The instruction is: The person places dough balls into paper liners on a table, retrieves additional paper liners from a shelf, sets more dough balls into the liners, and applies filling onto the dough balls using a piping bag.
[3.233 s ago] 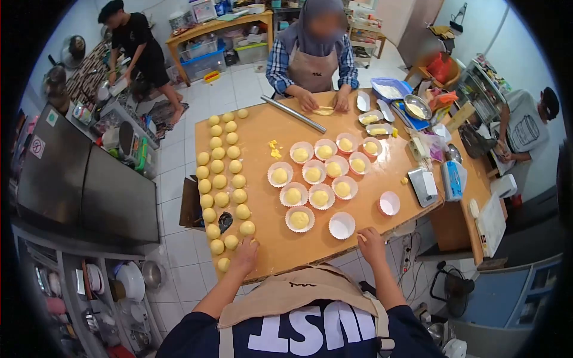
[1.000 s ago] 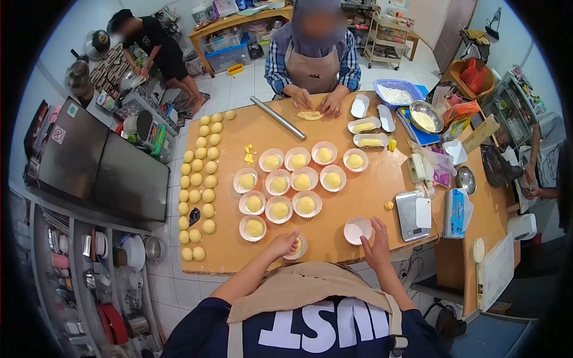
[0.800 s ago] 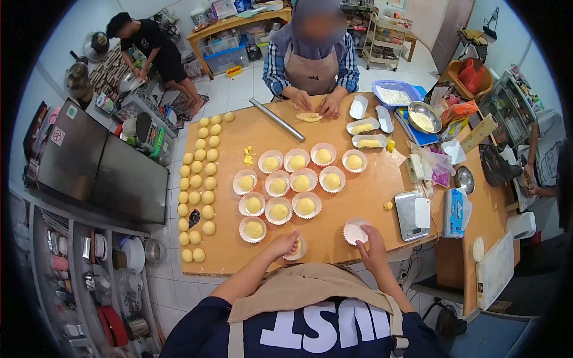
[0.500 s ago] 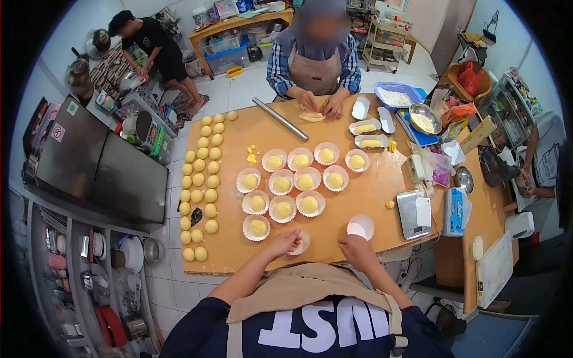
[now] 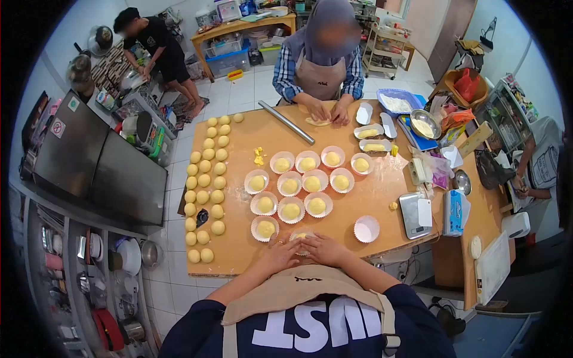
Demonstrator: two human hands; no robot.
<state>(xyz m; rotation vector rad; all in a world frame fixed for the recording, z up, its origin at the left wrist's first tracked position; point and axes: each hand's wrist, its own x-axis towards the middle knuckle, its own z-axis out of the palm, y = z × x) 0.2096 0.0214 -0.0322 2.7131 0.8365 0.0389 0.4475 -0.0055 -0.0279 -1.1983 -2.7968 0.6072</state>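
White paper, pleated, right at the near edge of the wooden table point(image 5: 343, 216): that's the near cup point(image 5: 296, 232), with pale dough point(image 5: 301, 236) showing inside, and both of the person's hands are on it! The left hand point(image 5: 280, 255) comes in from the left, half open, fingers loosely bent, fingertips up against the cup's left side. The right hand point(image 5: 324, 248) is more open, fingers stretched out and slanting leftward over the cup's right side. So the cup sits squarely between the two, its far rim peeking out beyond the fingertips, just in front of the tan apron point(image 5: 305, 278). Are those fingers pressing the dough or merely cupping the paper? Cannot tell; the hands cover too much.

Just beyond the left hand, near but apart, stands another filled cup point(image 5: 255, 229), leading up to a cluster of filled cups point(image 5: 280, 211). Over to the right of the right hand, well clear of it, one cup with a bare pinkish inside point(image 5: 366, 229). Far left, rows of dough balls point(image 5: 203, 181) run along the table edge. Across the table, a co-worker's hands point(image 5: 340, 114) are on a strip of dough point(image 5: 318, 122), beside a metal rolling pin point(image 5: 286, 122).
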